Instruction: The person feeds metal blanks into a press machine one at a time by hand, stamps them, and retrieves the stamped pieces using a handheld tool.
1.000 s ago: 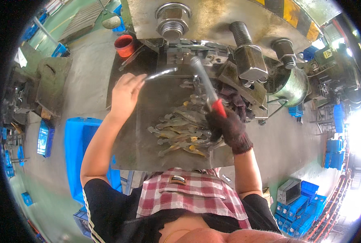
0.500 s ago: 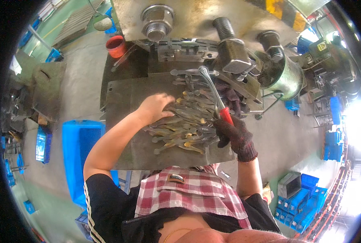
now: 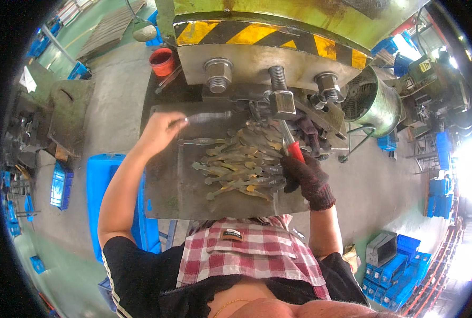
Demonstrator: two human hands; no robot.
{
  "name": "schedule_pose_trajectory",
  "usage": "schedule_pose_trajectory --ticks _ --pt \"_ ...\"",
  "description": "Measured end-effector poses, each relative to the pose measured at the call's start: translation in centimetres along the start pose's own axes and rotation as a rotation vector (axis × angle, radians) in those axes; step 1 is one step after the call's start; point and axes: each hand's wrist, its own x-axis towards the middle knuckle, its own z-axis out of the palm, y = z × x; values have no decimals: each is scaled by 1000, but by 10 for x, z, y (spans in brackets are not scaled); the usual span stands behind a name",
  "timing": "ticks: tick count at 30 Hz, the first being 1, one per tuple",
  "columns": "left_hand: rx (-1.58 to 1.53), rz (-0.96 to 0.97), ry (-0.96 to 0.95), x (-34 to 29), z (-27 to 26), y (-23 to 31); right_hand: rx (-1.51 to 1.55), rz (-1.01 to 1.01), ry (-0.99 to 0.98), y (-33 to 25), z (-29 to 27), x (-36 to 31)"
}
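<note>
My bare left hand point(image 3: 163, 130) is above the left part of the dark metal plate point(image 3: 164, 183). Its fingers pinch the end of a slim flat metal piece point(image 3: 212, 115), smeared by motion. A similar single piece point(image 3: 201, 141) lies just below it, at the left side of a pile of flat metal pieces point(image 3: 241, 164). My right hand point(image 3: 309, 180), in a dark knitted glove, is closed around the red handle of a steel hand tool point(image 3: 295, 151). The tool's shaft points up toward the press ram point(image 3: 246, 53), and its far end is hidden behind a large bolt.
Large bolts hang on the ram under a yellow-black striped edge. A red cup point(image 3: 162, 62) stands at back left. A dark cloth or glove point(image 3: 307, 130) lies right of the pile. A blue bin point(image 3: 100, 201) is left of the plate, a round green fan point(image 3: 371, 98) at right.
The press ram has come down and now covers the die and the tool's head. My left hand has moved from the pile up and left, with a metal piece in it.
</note>
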Motion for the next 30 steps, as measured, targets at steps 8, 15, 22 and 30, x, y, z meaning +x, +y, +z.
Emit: schedule_pose_trajectory --ticks 8,15,22,30 --pt "357 386 402 88 -20 30 31 12 45 -1 -10 -2" --pt "476 341 716 181 4 14 25 -105 51 -19 9 17" --pt "247 232 802 112 -22 16 -154 -110 133 -66 42 48" --pt "47 9 715 49 -17 -2 -336 -168 133 -53 46 84"
